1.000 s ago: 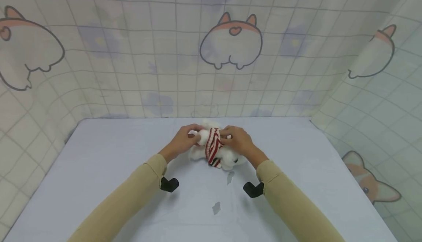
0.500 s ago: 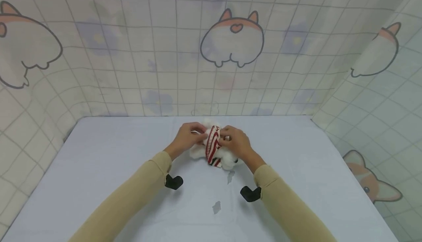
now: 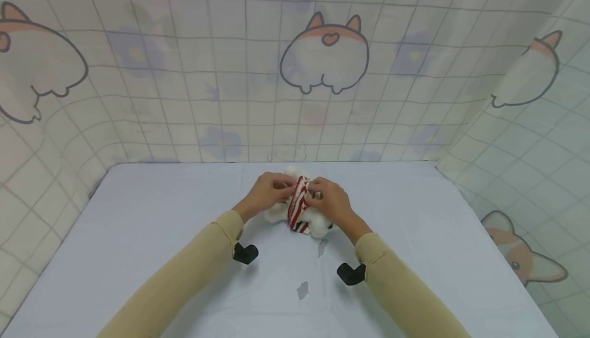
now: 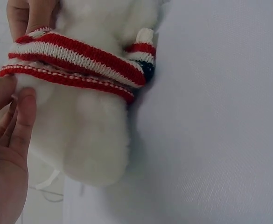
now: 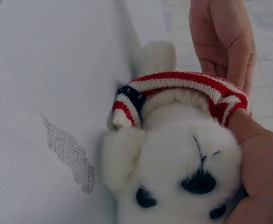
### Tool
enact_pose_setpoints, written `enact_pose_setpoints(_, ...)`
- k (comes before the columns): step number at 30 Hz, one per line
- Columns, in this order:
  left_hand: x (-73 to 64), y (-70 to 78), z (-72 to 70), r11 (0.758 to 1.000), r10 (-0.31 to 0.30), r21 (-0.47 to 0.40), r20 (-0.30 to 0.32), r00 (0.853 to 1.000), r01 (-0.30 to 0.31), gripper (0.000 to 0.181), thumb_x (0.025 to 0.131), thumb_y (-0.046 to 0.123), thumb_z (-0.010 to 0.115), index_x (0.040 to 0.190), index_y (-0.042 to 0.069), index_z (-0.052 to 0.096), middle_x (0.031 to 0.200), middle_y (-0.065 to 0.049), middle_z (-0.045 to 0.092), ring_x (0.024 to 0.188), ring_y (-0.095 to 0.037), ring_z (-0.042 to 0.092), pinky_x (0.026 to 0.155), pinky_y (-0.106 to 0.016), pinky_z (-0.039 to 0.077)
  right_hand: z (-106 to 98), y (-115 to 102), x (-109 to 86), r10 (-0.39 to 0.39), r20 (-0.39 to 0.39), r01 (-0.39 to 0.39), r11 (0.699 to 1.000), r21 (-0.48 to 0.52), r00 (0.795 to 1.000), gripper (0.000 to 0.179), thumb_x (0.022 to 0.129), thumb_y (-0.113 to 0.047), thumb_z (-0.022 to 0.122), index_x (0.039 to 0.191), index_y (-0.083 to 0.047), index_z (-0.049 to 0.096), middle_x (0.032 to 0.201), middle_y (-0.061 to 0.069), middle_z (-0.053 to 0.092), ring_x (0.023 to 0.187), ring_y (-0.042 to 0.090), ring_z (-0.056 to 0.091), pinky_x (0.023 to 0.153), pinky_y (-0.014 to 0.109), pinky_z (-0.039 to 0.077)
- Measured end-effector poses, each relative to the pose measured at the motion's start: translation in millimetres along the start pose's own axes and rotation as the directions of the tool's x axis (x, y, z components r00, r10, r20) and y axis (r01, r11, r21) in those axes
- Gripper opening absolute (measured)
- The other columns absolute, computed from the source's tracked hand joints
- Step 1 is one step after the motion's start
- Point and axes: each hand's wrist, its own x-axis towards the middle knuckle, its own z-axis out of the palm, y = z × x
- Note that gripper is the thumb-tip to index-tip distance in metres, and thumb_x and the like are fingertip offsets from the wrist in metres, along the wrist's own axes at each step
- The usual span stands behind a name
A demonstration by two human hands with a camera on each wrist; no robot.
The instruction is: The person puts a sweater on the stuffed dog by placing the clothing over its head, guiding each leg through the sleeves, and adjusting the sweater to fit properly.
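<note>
A white plush animal (image 3: 319, 224) lies on the table with its head toward the right; dark eyes and nose (image 5: 199, 182) show in the right wrist view. It wears a knitted sweater (image 4: 80, 53) striped red and white, with a dark blue patch on one sleeve (image 5: 126, 106). My left hand (image 3: 267, 192) pinches the sweater's hem at the far side, thumb (image 4: 26, 105) just below the red edge against the fur. At the collar end, my right hand (image 3: 334, 202) grips the sweater, its fingertips partly hidden by the bunched knit.
The table (image 3: 175, 205) has a white cover with two grey patches (image 3: 302, 290) in front of the toy. Behind and beside it hangs a tile-patterned curtain (image 3: 193, 92) with corgi drawings. Black wrist mounts (image 3: 245, 253) stick out below both sleeves.
My left hand has moved right, from the toy's white lower body up to the sweater's hem. The right hand stays at the collar end, and the toy has barely shifted.
</note>
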Motion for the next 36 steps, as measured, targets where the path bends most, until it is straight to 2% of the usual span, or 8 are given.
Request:
enact_pose_setpoints(6,-2.8,-6.0,-2.2,1.0,0.009,-0.03,0.078,0.997,-0.007,0.031,0.094,0.024,0.063,0.125,0.022,0.066,0.129,-0.002,0.064,0.111,-0.019,0.065,0.086,-0.031,0.056,0,1,0.1,0.012,-0.008,-0.012,1.0,0.016,1.0,0.018,0.086,-0.016,0.065,0.072,-0.015,0.053,0.097,0.001,0.066,0.075,0.014,0.055,0.061,0.025,0.041)
enact_pose_setpoints(9,-3.3,-8.0,-3.2,0.998,0.009,-0.068,0.085,0.996,-0.004,0.034,0.092,0.02,0.066,0.126,0.022,0.066,0.127,-0.002,0.065,0.111,-0.019,0.065,0.088,-0.032,0.056,1,2,0.5,0.014,-0.014,-0.014,1.0,0.027,1.0,0.017,0.085,-0.014,0.064,0.073,-0.014,0.052,0.094,0.001,0.065,0.073,0.014,0.054,0.06,0.025,0.04)
enact_pose_setpoints(15,-0.2,-7.0,-3.7,0.996,0.046,-0.08,0.048,0.998,-0.043,0.025,0.089,0.015,0.069,0.114,0.018,0.072,0.111,-0.002,0.072,0.1,-0.015,0.068,0.083,-0.03,0.056,6,4,2.6,0.015,0.002,-0.015,1.0,0.003,1.0,0.015,0.086,-0.019,0.064,0.076,-0.016,0.054,0.101,-0.001,0.062,0.079,0.014,0.055,0.061,0.025,0.04)
enact_pose_setpoints(18,0.9,-7.1,-2.9,0.994,0.04,-0.101,0.05,0.998,-0.035,0.023,0.089,0.012,0.069,0.111,0.017,0.073,0.108,-0.003,0.073,0.099,-0.016,0.069,0.082,-0.03,0.057,6,3,2.2,0.013,-0.002,-0.013,1.0,-0.007,1.0,0.014,0.086,-0.021,0.065,0.077,-0.017,0.055,0.101,-0.001,0.061,0.079,0.014,0.055,0.061,0.025,0.04)
enact_pose_setpoints(21,1.4,-9.1,-2.0,0.992,0.036,-0.125,0.06,0.998,-0.028,0.022,0.09,0.013,0.068,0.111,0.017,0.073,0.11,-0.004,0.073,0.103,-0.017,0.068,0.084,-0.031,0.057,6,2,1.7,0.022,-0.003,-0.022,1.0,-0.006,1.0,0.009,0.086,-0.022,0.067,0.086,-0.015,0.061,0.099,0.0,0.061,0.078,0.014,0.054,0.061,0.026,0.04)
enact_pose_setpoints(26,-1.8,-13.7,-2.9,0.979,0.038,-0.201,0.101,0.994,-0.017,0.024,0.095,0.02,0.062,0.118,0.016,0.069,0.123,-0.003,0.068,0.11,-0.018,0.065,0.09,-0.032,0.055,6,0,3.5,0.046,0.013,-0.045,0.999,-0.017,0.999,0.026,0.084,-0.025,0.068,0.106,-0.012,0.064,0.094,0.001,0.059,0.078,0.014,0.052,0.063,0.027,0.04)
enact_pose_setpoints(30,-4.1,-13.2,-4.0,0.958,0.008,-0.285,0.112,0.994,0.025,0.03,0.098,0.029,0.056,0.122,0.012,0.065,0.124,-0.007,0.066,0.108,-0.018,0.065,0.093,-0.033,0.053,7,-1,5.3,0.049,0.029,-0.049,0.999,-0.019,0.998,0.028,0.083,-0.027,0.069,0.106,-0.012,0.062,0.095,0.0,0.06,0.077,0.014,0.051,0.063,0.028,0.041)
enact_pose_setpoints(36,-5.5,-7.2,-3.6,0.981,-0.017,-0.191,0.087,0.996,0.033,0.032,0.093,0.037,0.063,0.114,0.013,0.067,0.112,-0.006,0.07,0.097,-0.014,0.068,0.088,-0.035,0.056,7,-5,5.0,0.072,0.068,-0.071,0.997,-0.026,0.995,0.03,0.081,-0.032,0.071,0.1,-0.013,0.056,0.087,-0.001,0.057,0.072,0.014,0.051,0.059,0.026,0.04)
